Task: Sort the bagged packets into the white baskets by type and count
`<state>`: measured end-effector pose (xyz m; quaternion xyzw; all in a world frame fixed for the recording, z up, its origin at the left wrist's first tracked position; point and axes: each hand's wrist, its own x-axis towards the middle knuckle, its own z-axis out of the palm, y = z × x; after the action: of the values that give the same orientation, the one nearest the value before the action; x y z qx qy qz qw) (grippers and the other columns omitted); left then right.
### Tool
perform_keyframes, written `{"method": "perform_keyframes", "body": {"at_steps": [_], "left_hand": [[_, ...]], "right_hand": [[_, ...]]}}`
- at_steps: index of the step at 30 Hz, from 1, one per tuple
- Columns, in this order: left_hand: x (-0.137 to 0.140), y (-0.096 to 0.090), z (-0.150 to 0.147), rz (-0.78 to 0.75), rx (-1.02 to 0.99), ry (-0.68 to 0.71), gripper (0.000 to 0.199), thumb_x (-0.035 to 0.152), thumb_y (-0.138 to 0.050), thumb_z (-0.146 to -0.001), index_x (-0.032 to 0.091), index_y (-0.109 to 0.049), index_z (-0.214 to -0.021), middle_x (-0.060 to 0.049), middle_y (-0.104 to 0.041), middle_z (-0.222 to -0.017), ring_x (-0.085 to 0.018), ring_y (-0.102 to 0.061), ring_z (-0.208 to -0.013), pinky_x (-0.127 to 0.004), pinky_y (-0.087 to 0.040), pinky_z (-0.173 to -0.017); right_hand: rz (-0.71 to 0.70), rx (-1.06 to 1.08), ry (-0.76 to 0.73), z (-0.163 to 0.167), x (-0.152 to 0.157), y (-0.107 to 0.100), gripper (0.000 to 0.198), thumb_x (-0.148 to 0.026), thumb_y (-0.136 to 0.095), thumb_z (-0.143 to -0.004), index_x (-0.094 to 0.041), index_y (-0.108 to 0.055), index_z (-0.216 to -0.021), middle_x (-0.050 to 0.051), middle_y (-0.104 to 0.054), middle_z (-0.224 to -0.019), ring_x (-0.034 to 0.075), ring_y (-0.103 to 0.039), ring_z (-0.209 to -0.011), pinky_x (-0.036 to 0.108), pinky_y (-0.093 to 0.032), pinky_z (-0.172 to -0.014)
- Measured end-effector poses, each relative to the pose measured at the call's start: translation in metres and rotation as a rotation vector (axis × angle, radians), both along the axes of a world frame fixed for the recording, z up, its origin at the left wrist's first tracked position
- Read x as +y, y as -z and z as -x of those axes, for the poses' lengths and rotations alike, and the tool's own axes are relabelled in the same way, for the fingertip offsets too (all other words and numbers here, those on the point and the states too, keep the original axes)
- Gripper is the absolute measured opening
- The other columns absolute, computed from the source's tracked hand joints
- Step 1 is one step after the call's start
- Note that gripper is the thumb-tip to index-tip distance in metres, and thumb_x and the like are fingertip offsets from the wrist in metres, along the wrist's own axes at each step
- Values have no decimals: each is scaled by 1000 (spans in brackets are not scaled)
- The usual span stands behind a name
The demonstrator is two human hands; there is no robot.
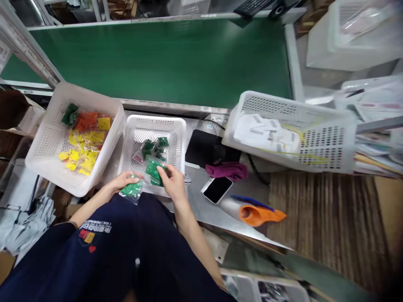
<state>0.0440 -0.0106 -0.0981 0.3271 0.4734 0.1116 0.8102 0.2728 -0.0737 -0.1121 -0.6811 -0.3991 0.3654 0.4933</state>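
Note:
My left hand (127, 180) is closed on a clear plastic bag of green pieces (131, 189), close to my body at the front edge of a small white basket (126, 144). Fingers of my right hand (172, 180) pinch a second clear bag of green pieces (153, 168) over the near part of that basket. Deeper inside the basket lie several dark green packets (149, 147) and a small label with pinkish print (137, 157). The exact shape of the pieces in the bags is too small to tell.
Left stands a larger white basket (44, 155) of yellow, orange and green packets. Right are a phone (217, 190), a purple cloth (226, 170), an orange-ended tape dispenser-like tool (256, 214) and a basket (327, 147) with white labels. Behind runs a green conveyor belt (166, 63).

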Motion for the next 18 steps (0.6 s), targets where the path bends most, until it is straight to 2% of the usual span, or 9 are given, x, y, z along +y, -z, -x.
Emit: {"method": "perform_keyframes", "body": {"at_steps": [3,4,6,8,10,12,14,16,18], "left_hand": [[1,4,1,-10,68,-101,54,45,-107,-52,13,-78,-85,-2,-73,-71,-13,-64,-61,-24,-47,-59],[1,5,2,-16,95,-156,54,45,-107,-51,14,-76,-82,-1,-71,-69,-13,-64,-60,-24,-48,-59],[-1,9,6,-25,124,-245,54,46,-106,-51,15,-73,-80,1,-68,-66,-13,-62,-59,-24,-48,-59],[-3,12,11,-28,119,-295,54,47,-106,-53,15,-71,-80,2,-66,-65,-12,-61,-58,-24,-48,-59],[-5,14,16,-24,106,-319,56,49,-106,-52,15,-70,-79,2,-65,-64,-12,-61,-58,-25,-49,-59],[-7,17,18,-12,108,-331,58,51,-107,-50,16,-70,-79,2,-66,-65,-13,-62,-58,-25,-50,-60],[-7,21,19,-4,122,-335,58,51,-106,-51,16,-69,-79,1,-66,-65,-13,-62,-58,-25,-49,-60],[-6,25,18,-20,131,-343,56,50,-105,-54,16,-69,-79,2,-66,-65,-13,-62,-59,-25,-49,-60],[-5,29,17,-43,132,-348,54,50,-105,-55,16,-69,-79,2,-65,-65,-12,-61,-58,-24,-48,-60]], "right_hand": [[-6,55,145,-12,30,24,62,-69,-63,-92,-15,-69,-121,13,-75,-110,27,-71,-98,41,-60,-90],[57,-4,170,-15,39,34,71,-67,-61,-93,-12,-62,-137,20,-71,-127,31,-70,-114,45,-59,-99],[251,-230,123,-18,49,52,82,-58,-54,-98,-2,-42,-156,32,-54,-153,38,-57,-142,53,-51,-115],[398,-427,-35,-13,50,66,71,-46,-51,-102,-1,-44,-156,33,-52,-157,39,-51,-149,55,-46,-122],[427,-477,-215,1,48,75,47,-35,-58,-100,-9,-64,-138,25,-67,-140,36,-61,-136,50,-51,-117],[431,-485,-330,21,47,81,28,-23,-65,-94,-14,-74,-119,21,-75,-124,34,-69,-122,47,-57,-108],[452,-527,-361,41,52,87,26,-14,-62,-95,-10,-75,-117,26,-73,-128,37,-69,-124,53,-58,-106],[462,-568,-337,56,60,91,32,-11,-56,-100,-6,-71,-128,30,-66,-143,39,-64,-134,62,-54,-111],[449,-579,-323,63,70,93,35,-14,-58,-103,-9,-67,-137,26,-62,-151,37,-63,-137,67,-52,-115]]}}
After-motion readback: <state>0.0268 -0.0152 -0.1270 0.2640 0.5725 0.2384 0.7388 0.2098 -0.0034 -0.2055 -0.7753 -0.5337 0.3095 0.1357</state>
